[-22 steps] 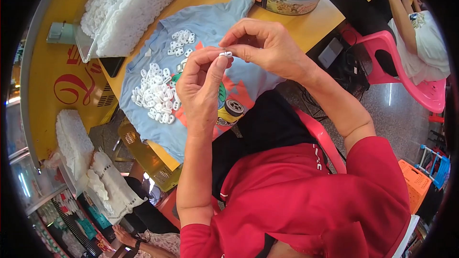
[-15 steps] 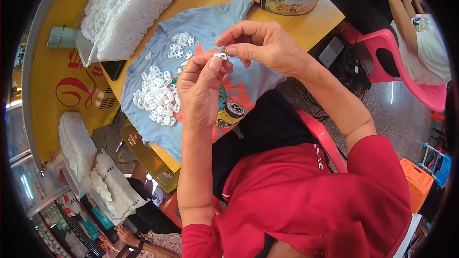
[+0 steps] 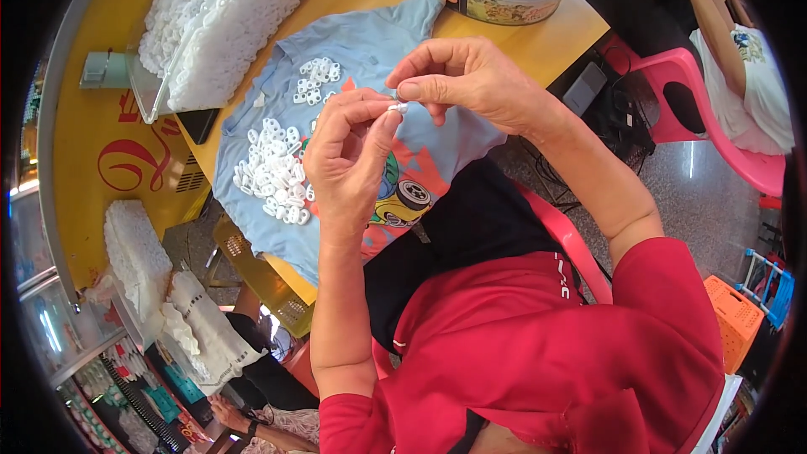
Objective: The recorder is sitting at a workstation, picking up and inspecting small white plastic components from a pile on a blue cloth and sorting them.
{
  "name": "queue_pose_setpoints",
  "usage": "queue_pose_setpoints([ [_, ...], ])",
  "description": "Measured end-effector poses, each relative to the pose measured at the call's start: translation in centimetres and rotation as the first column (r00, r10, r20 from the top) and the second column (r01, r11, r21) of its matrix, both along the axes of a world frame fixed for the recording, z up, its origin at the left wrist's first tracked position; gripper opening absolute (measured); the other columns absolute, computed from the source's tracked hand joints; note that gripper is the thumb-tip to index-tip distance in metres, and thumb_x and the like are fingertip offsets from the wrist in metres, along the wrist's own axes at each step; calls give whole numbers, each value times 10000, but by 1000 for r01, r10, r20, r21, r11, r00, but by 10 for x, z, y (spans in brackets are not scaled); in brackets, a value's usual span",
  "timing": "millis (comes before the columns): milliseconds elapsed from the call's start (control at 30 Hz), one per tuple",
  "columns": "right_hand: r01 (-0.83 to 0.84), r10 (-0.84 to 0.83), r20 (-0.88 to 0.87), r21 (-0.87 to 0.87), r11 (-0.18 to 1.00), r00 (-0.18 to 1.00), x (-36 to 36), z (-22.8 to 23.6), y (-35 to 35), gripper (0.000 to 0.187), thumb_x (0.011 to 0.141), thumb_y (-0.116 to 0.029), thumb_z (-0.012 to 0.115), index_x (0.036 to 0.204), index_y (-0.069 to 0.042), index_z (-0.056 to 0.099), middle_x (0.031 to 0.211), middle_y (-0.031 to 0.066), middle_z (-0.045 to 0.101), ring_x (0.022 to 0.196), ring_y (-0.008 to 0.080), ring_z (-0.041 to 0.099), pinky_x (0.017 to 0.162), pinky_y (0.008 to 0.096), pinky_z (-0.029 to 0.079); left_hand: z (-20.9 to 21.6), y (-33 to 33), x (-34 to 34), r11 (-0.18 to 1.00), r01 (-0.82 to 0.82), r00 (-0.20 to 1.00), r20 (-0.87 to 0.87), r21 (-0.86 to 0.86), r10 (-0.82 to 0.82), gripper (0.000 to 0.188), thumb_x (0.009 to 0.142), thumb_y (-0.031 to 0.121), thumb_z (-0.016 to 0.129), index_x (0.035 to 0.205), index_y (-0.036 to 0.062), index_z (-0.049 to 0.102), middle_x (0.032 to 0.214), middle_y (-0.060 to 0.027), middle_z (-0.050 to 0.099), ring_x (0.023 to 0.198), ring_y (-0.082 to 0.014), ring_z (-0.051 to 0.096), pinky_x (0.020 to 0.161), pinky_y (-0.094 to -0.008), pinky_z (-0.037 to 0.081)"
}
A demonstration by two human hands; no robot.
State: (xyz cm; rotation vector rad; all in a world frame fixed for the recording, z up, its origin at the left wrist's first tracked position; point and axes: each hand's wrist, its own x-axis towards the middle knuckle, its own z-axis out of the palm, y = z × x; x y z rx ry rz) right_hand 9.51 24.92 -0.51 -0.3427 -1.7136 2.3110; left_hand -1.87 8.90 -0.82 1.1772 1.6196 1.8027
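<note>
My left hand point(image 3: 349, 147) pinches a small white plastic cord lock point(image 3: 398, 108) between thumb and fingertips, above a light blue T-shirt point(image 3: 252, 193) spread on the table. Just beyond the cord lock, the thumb and forefinger of my right hand point(image 3: 458, 84) are pinched on a tiny grey piece that looks like a metal spring point(image 3: 392, 94). To the left of my left hand lies a heap of loose white two-holed plastic pieces point(image 3: 273, 168). Farther off on the shirt is a smaller cluster of similar white pieces point(image 3: 315, 80).
A round tin point(image 3: 513, 7) of small grey metal springs stands at the table's far edge. Far left, a clear container point(image 3: 155, 88) is heaped with white pieces. A pink chair point(image 3: 681, 76) holds another person at right; another person's hand point(image 3: 227, 412) shows lower left.
My left hand has shifted slightly left and turned, tilting the cord lock. My right hand stays almost in place, its fingertips slightly farther right.
</note>
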Motion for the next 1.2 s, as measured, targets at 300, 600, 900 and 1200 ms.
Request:
queue_pose_setpoints([
  [300, 84, -90, -128, -56, 995, 988, -1, -2, -13, 207, 895, -114, 682, 1076, -16, 650, 931, 20, 637, 760, 70, 578, 639, 212, 483, 3, -1, 1, 999, 34, 919, 392, 22, -40, 95, 887, 4, 655, 976, -29, 645, 999, -94, 631, 844, -142, 610, 765, -262, 491],
  [600, 307, -230, -295, 248, 919, 927, -3, -8, -12, 187, 922, -55, 636, 1099, 5, 635, 930, 9, 608, 751, 55, 560, 662, 202, 467, 2, 3, -6, 992, 102, 628, 768, 74, -122, 138, 897, 72, 661, 992, -27, 648, 915, -103, 668, 816, -173, 628, 778, -292, 500],
  [900, 259, -241, -167, 94, 961, 956, 4, -5, -1, 282, 927, -123, 641, 1174, 7, 604, 949, 16, 604, 732, 73, 560, 658, 215, 472, 12, 9, -6, 992, -73, 858, 500, -103, 115, 134, 915, 88, 655, 1009, -7, 654, 1004, -99, 679, 869, -127, 631, 781, -256, 503],
  [1200, 120, -116, -82, 54, 991, 990, -10, 15, -18, 307, 914, -157, 663, 1166, 11, 614, 935, 19, 637, 729, 67, 565, 655, 221, 482, 15, -5, 12, 991, -120, 988, 108, 66, 112, 106, 920, 0, 620, 1020, -30, 635, 1135, -138, 649, 997, -124, 607, 891, -270, 486],
])
